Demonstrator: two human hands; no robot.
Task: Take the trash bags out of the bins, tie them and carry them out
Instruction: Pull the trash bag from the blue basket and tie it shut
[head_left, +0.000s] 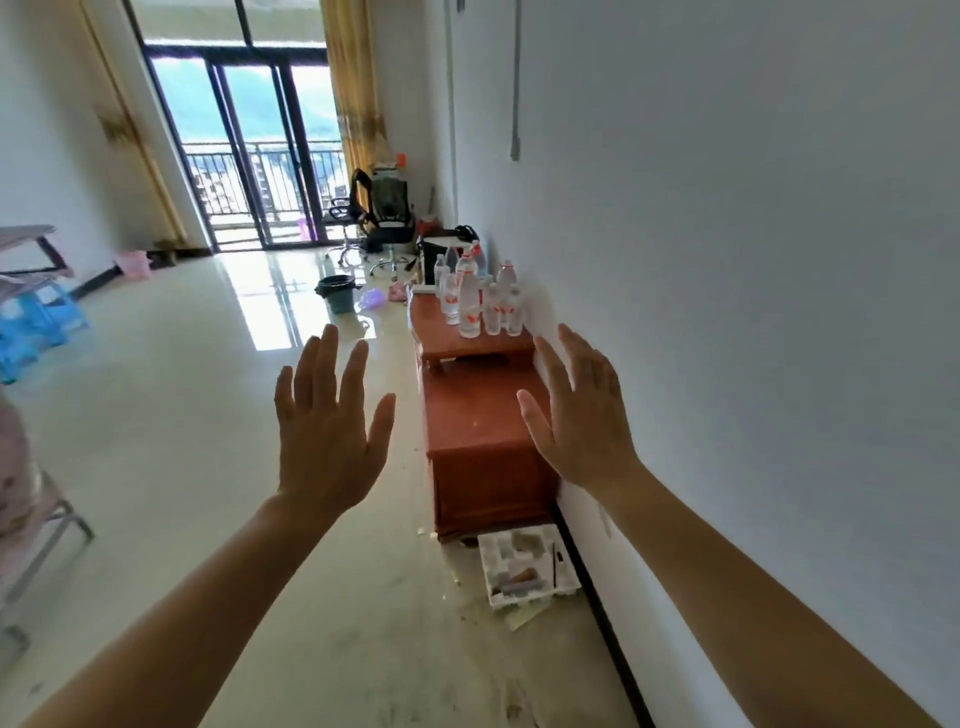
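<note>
At my far left a stack of blue stools (36, 322) is cut off by the frame edge. I count two bins. One is a pink bin (134, 265) by the left wall near the balcony door, too small to show whether it holds a bag. The other is a grey-green bin (340, 303) far ahead on the floor, with a dark trash bag (335, 283) folded over its rim.

My left hand (324, 436) is up, fingers straight and spread, holding nothing. Crumpled pale purple plastic (372, 300) lies just beside the grey-green bin. Behind it stand two office chairs (387, 218), one overlapping the other.

A stepped wooden cabinet (483, 431) runs along the right wall. The water bottles (478, 306) on it overlap too much to count. My right hand (582, 415) is likewise spread and empty, near the wall. One white foam tray (524, 571) lies on the floor at the cabinet's near end. Wide bare floor runs between the stools and the cabinet.
</note>
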